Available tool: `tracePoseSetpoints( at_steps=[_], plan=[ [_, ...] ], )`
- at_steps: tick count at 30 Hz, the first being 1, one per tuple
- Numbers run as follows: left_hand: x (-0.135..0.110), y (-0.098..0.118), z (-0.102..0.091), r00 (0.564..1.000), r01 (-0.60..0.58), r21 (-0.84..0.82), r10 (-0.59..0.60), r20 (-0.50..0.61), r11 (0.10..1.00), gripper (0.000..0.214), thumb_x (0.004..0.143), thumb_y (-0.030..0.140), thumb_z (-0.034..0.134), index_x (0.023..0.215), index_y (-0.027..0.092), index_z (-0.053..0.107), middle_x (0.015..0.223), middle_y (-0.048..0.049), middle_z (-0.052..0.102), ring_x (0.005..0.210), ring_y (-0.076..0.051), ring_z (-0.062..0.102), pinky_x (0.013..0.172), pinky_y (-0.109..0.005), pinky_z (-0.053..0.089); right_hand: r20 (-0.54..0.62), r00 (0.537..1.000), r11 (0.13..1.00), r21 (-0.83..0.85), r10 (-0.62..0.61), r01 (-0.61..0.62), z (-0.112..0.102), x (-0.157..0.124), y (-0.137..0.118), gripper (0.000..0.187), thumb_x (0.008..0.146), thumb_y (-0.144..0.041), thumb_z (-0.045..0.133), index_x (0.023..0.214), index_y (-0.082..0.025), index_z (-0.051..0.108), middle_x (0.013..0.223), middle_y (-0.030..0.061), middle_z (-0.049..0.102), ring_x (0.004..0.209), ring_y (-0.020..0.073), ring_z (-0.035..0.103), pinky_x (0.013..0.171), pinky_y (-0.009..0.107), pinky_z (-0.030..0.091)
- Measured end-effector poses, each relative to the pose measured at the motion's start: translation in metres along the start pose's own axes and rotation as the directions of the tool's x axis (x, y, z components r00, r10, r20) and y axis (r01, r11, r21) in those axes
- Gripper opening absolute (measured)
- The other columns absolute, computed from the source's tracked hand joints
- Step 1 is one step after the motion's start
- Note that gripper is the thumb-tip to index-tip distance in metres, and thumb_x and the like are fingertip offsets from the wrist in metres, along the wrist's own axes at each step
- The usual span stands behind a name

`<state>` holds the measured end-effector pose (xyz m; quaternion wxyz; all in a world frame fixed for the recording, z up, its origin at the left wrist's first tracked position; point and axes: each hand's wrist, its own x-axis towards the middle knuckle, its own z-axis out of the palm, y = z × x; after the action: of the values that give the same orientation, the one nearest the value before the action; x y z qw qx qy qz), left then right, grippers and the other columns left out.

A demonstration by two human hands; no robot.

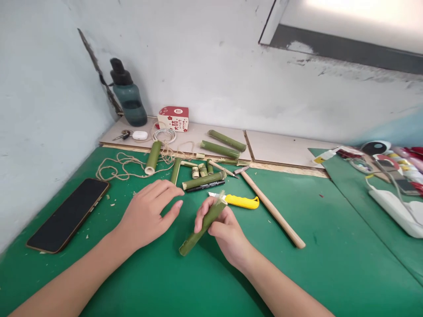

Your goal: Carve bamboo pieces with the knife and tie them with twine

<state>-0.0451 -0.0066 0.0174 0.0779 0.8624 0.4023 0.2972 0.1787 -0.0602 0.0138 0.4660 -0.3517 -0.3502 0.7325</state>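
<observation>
My right hand (228, 233) grips a green bamboo piece (203, 226), tilted, with a frayed upper end. To its left, my left hand (152, 209) hovers over the table, fingers apart and holding nothing. Just beyond the right hand lies a yellow utility knife (243, 201) with its blade out. A black marker (205, 186) rests against another bamboo piece (203, 180). Several short bamboo segments (202, 170) are grouped behind it. Near the left fingertips lies a thin bamboo strip (176, 171). A hammer (272, 209) with a wooden handle lies at right.
A phone (68, 215) lies at left, near loose twine (122, 166). Along the wall ledge stand a water bottle (130, 99), a red and white box (173, 119) and a wire coil (165, 135). Bamboo tubes (220, 149) lie there too. A white power strip (395, 211) sits at far right.
</observation>
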Motion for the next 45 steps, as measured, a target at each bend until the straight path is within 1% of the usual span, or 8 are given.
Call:
tracePoseSetpoints(
  at_steps=[8,13,17,23,28,31,41,45],
  plan=[
    [0.002,-0.006,-0.011,0.998,0.063,-0.089,-0.065,-0.02,0.994,0.003,0.102,0.021,0.055,0.103,0.023,0.058,0.088,0.0022,0.062,0.076,-0.012,0.061,0.071,-0.026,0.045,-0.048,0.999,0.97,-0.243,0.021,-0.032,0.003,-0.001,0.019,0.056,0.08,-0.016,0.06,0.134,-0.026,0.047,0.094,0.0002,0.07,0.085,0.0161,0.059,0.075,0.029,0.045],
    [-0.007,0.02,-0.001,0.947,-0.161,-0.145,0.194,0.256,0.976,0.007,0.1,0.03,0.06,0.101,0.024,0.056,0.083,0.0034,0.06,0.066,-0.014,0.057,0.06,-0.03,0.039,-0.023,0.998,0.848,-0.529,-0.058,0.036,-0.001,0.002,0.014,0.019,0.089,-0.016,0.057,0.106,-0.024,0.059,0.083,-0.003,0.056,0.072,0.0128,0.047,0.065,0.027,0.04],
    [-0.009,0.028,0.009,0.904,-0.144,-0.118,0.179,0.388,0.982,0.016,0.1,0.035,0.06,0.112,0.024,0.058,0.097,-0.0003,0.064,0.076,-0.019,0.064,0.063,-0.032,0.043,-0.036,0.984,0.581,-0.811,-0.174,0.073,-0.011,0.007,0.006,0.028,0.094,-0.016,0.055,0.118,-0.023,0.066,0.082,-0.0012,0.063,0.069,0.0144,0.052,0.064,0.029,0.044],
    [-0.008,0.026,0.013,0.88,-0.083,-0.084,0.113,0.462,0.993,0.017,0.103,0.037,0.055,0.108,0.024,0.064,0.1,-0.0012,0.067,0.082,-0.02,0.069,0.063,-0.032,0.043,0.246,0.883,0.226,-0.907,-0.4,0.355,-0.025,0.014,0.009,0.041,0.095,-0.003,0.047,0.116,-0.024,0.075,0.103,0.0065,0.075,0.093,0.0211,0.065,0.084,0.037,0.054],
    [-0.001,0.024,0.008,0.85,0.003,-0.018,0.007,0.526,1.0,0.025,0.106,0.04,0.051,0.095,0.022,0.064,0.082,-0.0005,0.071,0.074,-0.022,0.07,0.058,-0.032,0.034,0.236,0.892,-0.154,-0.97,-0.385,0.19,-0.029,0.024,0.004,0.052,0.094,-0.002,0.047,0.139,-0.019,0.064,0.143,0.0119,0.065,0.123,0.0326,0.053,0.099,0.051,0.049],
    [0.001,0.023,0.005,0.852,0.053,-0.021,-0.034,0.522,0.998,0.021,0.103,0.04,0.055,0.092,0.023,0.062,0.077,0.0011,0.071,0.07,-0.021,0.069,0.058,-0.031,0.031,0.193,0.924,-0.271,-0.957,-0.331,0.103,-0.028,0.029,0.003,0.049,0.098,-0.012,0.051,0.145,-0.019,0.06,0.14,0.0139,0.064,0.117,0.0335,0.054,0.091,0.05,0.047],
    [-0.003,0.024,0.003,0.845,0.081,-0.223,0.052,0.533,0.972,0.004,0.095,0.029,0.062,0.098,0.026,0.062,0.07,0.0054,0.068,0.061,-0.015,0.061,0.06,-0.028,0.034,0.229,0.906,-0.337,-0.936,-0.355,0.104,-0.032,0.03,0.003,0.021,0.102,-0.013,0.051,0.111,-0.023,0.068,0.122,0.0069,0.074,0.104,0.0285,0.054,0.082,0.041,0.036],
    [-0.004,0.023,0.005,0.855,0.044,-0.216,0.075,0.513,0.975,0.003,0.096,0.027,0.059,0.094,0.025,0.06,0.067,0.0051,0.066,0.059,-0.015,0.06,0.059,-0.028,0.033,0.235,0.803,-0.16,-0.972,-0.548,0.175,-0.032,0.023,-0.004,0.019,0.104,-0.015,0.048,0.107,-0.024,0.065,0.109,0.0068,0.076,0.101,0.0269,0.057,0.085,0.042,0.038]
  ],
)
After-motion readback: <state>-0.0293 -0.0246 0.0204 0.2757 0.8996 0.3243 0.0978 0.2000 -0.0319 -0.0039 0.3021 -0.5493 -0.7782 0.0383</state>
